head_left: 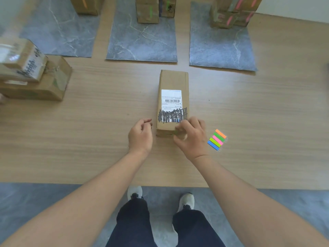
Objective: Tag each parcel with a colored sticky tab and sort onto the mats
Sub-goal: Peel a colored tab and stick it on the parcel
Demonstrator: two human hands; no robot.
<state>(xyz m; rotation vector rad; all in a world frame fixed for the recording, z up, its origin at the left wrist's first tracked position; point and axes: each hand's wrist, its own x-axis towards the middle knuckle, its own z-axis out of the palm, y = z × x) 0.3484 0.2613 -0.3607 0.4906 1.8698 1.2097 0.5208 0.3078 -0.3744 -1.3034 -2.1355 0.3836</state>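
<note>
Risk: right hand (191, 138) pinches parcel's (173, 82) near end, left hand (140, 136) loose, empty, so a one-sided lift could tip it.

Brown parcel (173, 82), grey marbled mats (142, 45), rainbow tabs (217, 139)

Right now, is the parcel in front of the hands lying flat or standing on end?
Lying flat: the parcel rests on its broad side, its white label facing up.

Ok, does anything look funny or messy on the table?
Yes. The middle parcel has black scribble across the bottom of its white label, hiding the writing. The stack of parcels at the left is piled crooked.
</note>
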